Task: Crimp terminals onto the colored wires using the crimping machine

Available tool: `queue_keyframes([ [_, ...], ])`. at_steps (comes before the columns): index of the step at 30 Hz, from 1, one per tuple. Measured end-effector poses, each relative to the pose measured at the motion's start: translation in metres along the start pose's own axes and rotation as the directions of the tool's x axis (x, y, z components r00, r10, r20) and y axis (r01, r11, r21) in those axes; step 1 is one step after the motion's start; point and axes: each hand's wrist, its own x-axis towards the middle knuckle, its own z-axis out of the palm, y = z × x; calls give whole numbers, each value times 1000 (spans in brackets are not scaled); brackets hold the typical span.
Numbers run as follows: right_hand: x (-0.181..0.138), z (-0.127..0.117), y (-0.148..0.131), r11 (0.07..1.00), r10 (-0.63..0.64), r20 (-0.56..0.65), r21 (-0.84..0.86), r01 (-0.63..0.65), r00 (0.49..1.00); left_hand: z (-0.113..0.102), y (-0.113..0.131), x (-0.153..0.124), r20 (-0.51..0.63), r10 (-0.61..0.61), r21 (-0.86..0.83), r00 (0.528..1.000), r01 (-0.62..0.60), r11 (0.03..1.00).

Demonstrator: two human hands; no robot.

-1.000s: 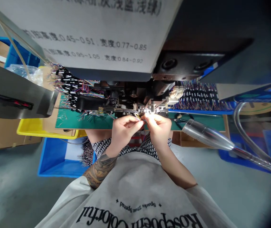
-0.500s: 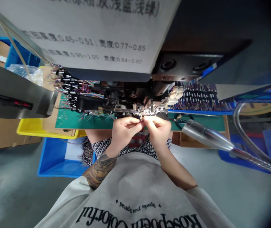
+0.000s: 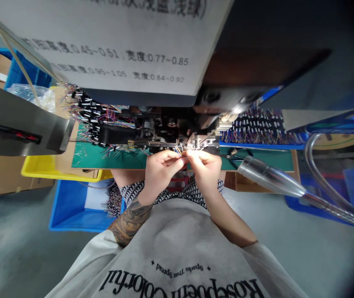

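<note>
My left hand (image 3: 163, 169) is closed in a pinch on thin coloured wires (image 3: 179, 150), whose ends fan out above the fingertips. Close beside it, my right hand (image 3: 206, 169) also pinches with thumb and forefinger; a single wire seems to be between them, mostly hidden by the fingers. Both sets of fingertips nearly meet just in front of the metal tooling (image 3: 197, 142) of a crimping machine. A perforated terminal strip (image 3: 152, 143) runs into this tooling from the left.
Dark wire bundles (image 3: 91, 114) hang at the left, and more lie in a blue tray (image 3: 263, 145) at the right. Pliers (image 3: 237, 157) rest on the green mat (image 3: 276, 161). A lamp head (image 3: 270, 176) juts in from the right. A yellow bin (image 3: 61, 174) and blue bin (image 3: 71, 223) stand at left.
The machine's bolted block has moved down and is blurred. Both hands have shifted slightly left, and the wire ends at my left fingertips now lean left and spread more.
</note>
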Motion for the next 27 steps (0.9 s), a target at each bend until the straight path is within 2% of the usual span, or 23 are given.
queue_keyframes([
  [9,1,-1,-1,998,-22,-35,-57,20,999,2,4,-1,34,5,-13,999,-5,1000],
  [17,4,0,-3,1000,4,-35,-12,-5,999,-1,0,-1,7,13,8,1000,-13,1000],
  [27,-5,-2,-1,999,-7,11,-36,7,1000,1,1,0,43,31,56,999,-33,998],
])
